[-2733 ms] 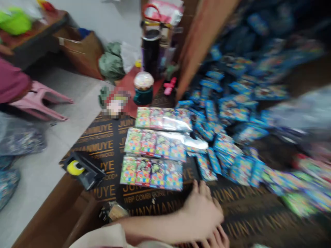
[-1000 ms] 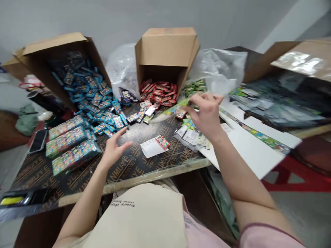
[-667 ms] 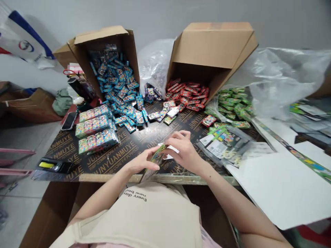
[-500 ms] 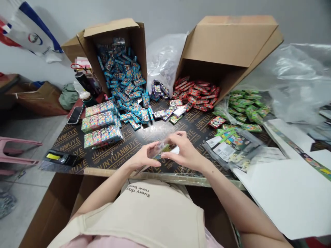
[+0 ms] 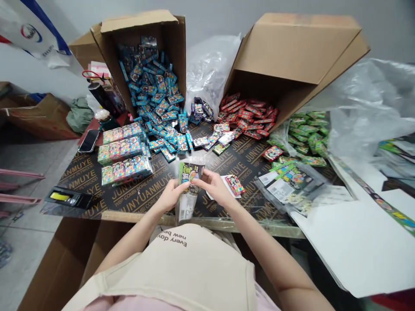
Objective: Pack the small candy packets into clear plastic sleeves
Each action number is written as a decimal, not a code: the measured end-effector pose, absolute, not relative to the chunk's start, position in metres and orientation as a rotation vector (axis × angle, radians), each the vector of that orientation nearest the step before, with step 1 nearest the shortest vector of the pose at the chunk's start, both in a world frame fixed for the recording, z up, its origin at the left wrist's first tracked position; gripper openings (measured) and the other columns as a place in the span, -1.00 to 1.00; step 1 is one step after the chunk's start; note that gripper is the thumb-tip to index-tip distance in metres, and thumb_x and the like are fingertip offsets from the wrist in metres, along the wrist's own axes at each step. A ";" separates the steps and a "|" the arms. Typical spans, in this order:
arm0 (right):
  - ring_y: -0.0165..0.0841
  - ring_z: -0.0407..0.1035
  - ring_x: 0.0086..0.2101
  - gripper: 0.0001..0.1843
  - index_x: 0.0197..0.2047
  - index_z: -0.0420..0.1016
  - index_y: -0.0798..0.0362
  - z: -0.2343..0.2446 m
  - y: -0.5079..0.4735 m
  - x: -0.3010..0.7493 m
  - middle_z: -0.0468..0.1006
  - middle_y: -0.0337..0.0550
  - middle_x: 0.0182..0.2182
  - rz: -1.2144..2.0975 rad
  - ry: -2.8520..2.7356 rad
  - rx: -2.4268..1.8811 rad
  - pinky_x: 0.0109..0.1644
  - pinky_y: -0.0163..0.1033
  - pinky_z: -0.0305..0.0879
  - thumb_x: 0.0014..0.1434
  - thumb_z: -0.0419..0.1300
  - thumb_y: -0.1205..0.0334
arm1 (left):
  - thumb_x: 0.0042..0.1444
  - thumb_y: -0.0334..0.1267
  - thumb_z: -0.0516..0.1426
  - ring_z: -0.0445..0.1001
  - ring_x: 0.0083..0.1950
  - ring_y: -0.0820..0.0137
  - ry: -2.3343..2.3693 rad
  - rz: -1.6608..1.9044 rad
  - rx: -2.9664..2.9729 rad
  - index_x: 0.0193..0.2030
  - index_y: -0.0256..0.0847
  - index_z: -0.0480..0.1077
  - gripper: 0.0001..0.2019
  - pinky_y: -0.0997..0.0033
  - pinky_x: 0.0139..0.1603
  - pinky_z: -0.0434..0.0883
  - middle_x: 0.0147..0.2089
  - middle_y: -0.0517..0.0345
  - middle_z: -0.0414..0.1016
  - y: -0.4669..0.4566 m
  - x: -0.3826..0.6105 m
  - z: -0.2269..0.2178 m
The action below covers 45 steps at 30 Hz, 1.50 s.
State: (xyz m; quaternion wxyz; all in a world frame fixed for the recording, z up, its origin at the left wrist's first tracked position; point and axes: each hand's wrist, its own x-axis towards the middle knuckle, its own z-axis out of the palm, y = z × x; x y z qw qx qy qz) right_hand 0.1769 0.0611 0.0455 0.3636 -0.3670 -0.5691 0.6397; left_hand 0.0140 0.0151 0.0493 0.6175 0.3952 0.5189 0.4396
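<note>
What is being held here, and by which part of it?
A printed clear packet: the left grip has its left edge, the right grip its right edge, both about midway along.

Seemingly a packing workshop; cartons (image 5: 301,52) lie tipped on a plywood bench (image 5: 129,198); packs (image 5: 158,97) heaped by colour; plastic bags (image 5: 210,65) between and beside.

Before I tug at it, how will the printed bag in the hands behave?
The printed bag is probably floppy: its clear margin looks like thin film. It's likely light too, looking flat between the left hand and right hand.
</note>
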 end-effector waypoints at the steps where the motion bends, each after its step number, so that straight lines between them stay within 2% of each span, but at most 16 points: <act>1: -0.22 0.47 -0.19 -0.60 -0.17 0.51 0.08 0.042 0.061 0.174 0.60 -0.10 -0.22 1.635 -1.433 -0.967 -0.03 -0.09 0.37 0.01 0.32 -0.03 | -0.02 -0.04 0.21 0.43 -0.36 0.41 1.244 1.005 1.026 -0.32 -0.37 0.50 -0.65 0.45 -0.28 0.35 -0.40 0.12 0.53 0.016 0.013 0.046; 4: -0.24 0.47 -0.26 -0.65 -0.27 0.54 0.09 0.035 0.065 0.170 0.61 -0.13 -0.29 1.571 -1.358 -1.031 -0.06 -0.11 0.38 -0.04 0.35 0.01 | 0.00 -0.05 0.19 0.26 -0.51 0.51 1.409 0.966 1.253 -0.55 -0.34 0.42 -0.66 0.54 -0.47 0.20 -0.60 0.25 0.35 0.018 0.009 0.040; 6: -0.27 0.46 -0.30 -0.66 -0.29 0.55 0.09 0.032 0.068 0.170 0.61 -0.15 -0.33 1.577 -1.306 -1.049 -0.12 -0.14 0.40 -0.05 0.35 0.00 | 0.00 -0.04 0.18 0.16 -0.57 0.56 1.445 0.956 1.261 -0.63 -0.33 0.34 -0.61 0.55 -0.54 0.10 -0.66 0.28 0.24 0.021 0.007 0.038; 8: -0.32 0.46 -0.34 -0.61 -0.22 0.53 0.08 0.029 0.067 0.171 0.61 -0.17 -0.34 1.666 -1.259 -1.049 -0.23 -0.21 0.41 -0.05 0.34 -0.02 | 0.01 -0.02 0.19 0.18 -0.58 0.55 1.403 0.988 1.194 -0.59 -0.34 0.37 -0.61 0.55 -0.55 0.12 -0.64 0.27 0.28 0.024 0.005 0.034; 11: -0.36 0.46 -0.37 -0.49 -0.11 0.48 0.07 0.022 0.058 0.172 0.61 -0.19 -0.33 1.960 -1.267 -1.007 -0.36 -0.30 0.39 -0.12 0.40 0.03 | 0.01 0.00 0.19 0.31 -0.51 0.50 1.372 1.099 1.064 -0.46 -0.38 0.44 -0.62 0.53 -0.47 0.26 -0.54 0.19 0.42 0.031 0.001 0.028; 13: -0.36 0.46 -0.40 -0.49 -0.15 0.49 0.11 0.016 0.050 0.173 0.60 -0.20 -0.38 2.095 -1.283 -0.992 -0.36 -0.30 0.39 -0.17 0.44 0.08 | 0.01 0.02 0.20 0.37 -0.47 0.47 1.374 1.143 1.000 -0.39 -0.40 0.46 -0.60 0.50 -0.42 0.32 -0.48 0.14 0.48 0.034 -0.001 0.023; 17: -0.40 0.41 -0.53 -0.58 -0.33 0.48 0.14 0.002 0.046 0.179 0.54 -0.28 -0.55 1.996 -1.207 -1.093 -0.40 -0.30 0.36 -0.21 0.45 0.08 | -0.17 -0.03 0.33 0.47 -0.40 0.40 1.247 1.004 0.881 -0.24 -0.37 0.43 -0.54 0.49 -0.43 0.39 -0.36 0.08 0.54 0.032 -0.007 0.012; 21: -0.37 0.44 -0.50 -0.53 -0.20 0.46 0.07 -0.003 0.053 0.187 0.56 -0.28 -0.51 1.989 -1.158 -1.103 -0.41 -0.29 0.38 -0.19 0.45 0.11 | -0.29 -0.11 0.40 0.47 -0.46 0.42 1.154 0.897 0.834 -0.24 -0.35 0.42 -0.51 0.50 -0.48 0.38 -0.43 0.14 0.53 0.023 -0.010 0.003; 23: -0.36 0.46 -0.46 -0.53 -0.15 0.45 0.02 -0.003 0.055 0.187 0.59 -0.27 -0.44 1.892 -1.107 -1.107 -0.37 -0.28 0.39 -0.15 0.42 0.10 | -0.26 -0.14 0.40 0.50 -0.41 0.38 1.112 0.874 0.863 -0.21 -0.35 0.43 -0.52 0.47 -0.43 0.41 -0.39 0.11 0.55 0.022 -0.009 0.000; 27: -0.32 0.49 -0.35 -0.58 -0.19 0.48 0.02 -0.001 0.054 0.183 0.61 -0.22 -0.34 1.801 -1.144 -1.052 -0.21 -0.21 0.41 -0.13 0.42 0.09 | -0.14 -0.19 0.35 0.55 -0.14 0.29 1.071 1.053 0.894 -0.05 -0.28 0.41 -0.52 0.33 -0.11 0.46 -0.14 0.02 0.58 0.023 -0.005 0.000; 30: -0.27 0.49 -0.20 -0.55 -0.14 0.50 -0.01 0.008 0.056 0.176 0.62 -0.19 -0.24 1.741 -1.050 -1.060 -0.10 -0.19 0.39 -0.10 0.39 -0.01 | -0.07 -0.17 0.31 0.54 -0.11 0.27 1.060 1.118 0.919 -0.05 -0.28 0.43 -0.57 0.29 -0.03 0.44 -0.11 0.00 0.58 0.021 -0.002 0.001; 33: -0.23 0.49 -0.18 -0.55 -0.19 0.53 0.01 0.021 0.060 0.165 0.63 -0.15 -0.28 1.705 -0.756 -1.057 -0.10 -0.14 0.40 0.00 0.24 -0.17 | -0.14 -0.22 0.35 0.54 -0.11 0.27 1.048 1.090 0.911 -0.09 -0.30 0.47 -0.57 0.30 0.00 0.41 -0.10 0.00 0.58 0.015 0.006 0.005; 36: -0.22 0.50 -0.22 -0.67 -0.35 0.55 0.05 0.034 0.060 0.153 0.64 -0.15 -0.38 1.697 -0.605 -1.025 -0.07 -0.13 0.40 -0.06 0.28 -0.04 | -0.12 -0.16 0.34 0.53 -0.08 0.28 1.052 1.257 0.698 -0.11 -0.27 0.49 -0.59 0.30 0.03 0.39 -0.09 0.03 0.59 0.013 0.018 0.017; 39: -0.25 0.51 -0.28 -0.80 -0.41 0.53 0.02 0.043 0.058 0.150 0.64 -0.22 -0.42 1.798 -0.534 -1.018 -0.09 -0.14 0.40 -0.20 0.33 0.19 | -0.07 -0.03 0.26 0.55 -0.13 0.27 1.060 1.378 0.396 -0.27 -0.29 0.54 -0.66 0.27 -0.01 0.40 -0.23 0.04 0.62 0.020 0.026 0.032; 42: -0.27 0.53 -0.32 -0.77 -0.45 0.49 0.00 0.046 0.060 0.156 0.64 -0.27 -0.42 1.906 -0.528 -1.006 -0.13 -0.14 0.42 -0.30 0.34 0.34 | -0.24 -0.18 0.33 0.56 -0.25 0.29 1.089 1.281 0.315 -0.45 -0.30 0.54 -0.77 0.30 -0.10 0.43 -0.37 0.06 0.61 0.031 0.023 0.045; 45: -0.27 0.53 -0.38 -0.80 -0.47 0.52 -0.01 0.044 0.062 0.166 0.64 -0.26 -0.43 1.803 -0.710 -1.023 -0.16 -0.12 0.43 -0.27 0.39 0.30 | -0.33 -0.32 0.34 0.56 -0.28 0.31 1.104 1.187 0.477 -0.39 -0.26 0.56 -0.75 0.32 -0.15 0.44 -0.33 0.07 0.62 0.035 0.014 0.057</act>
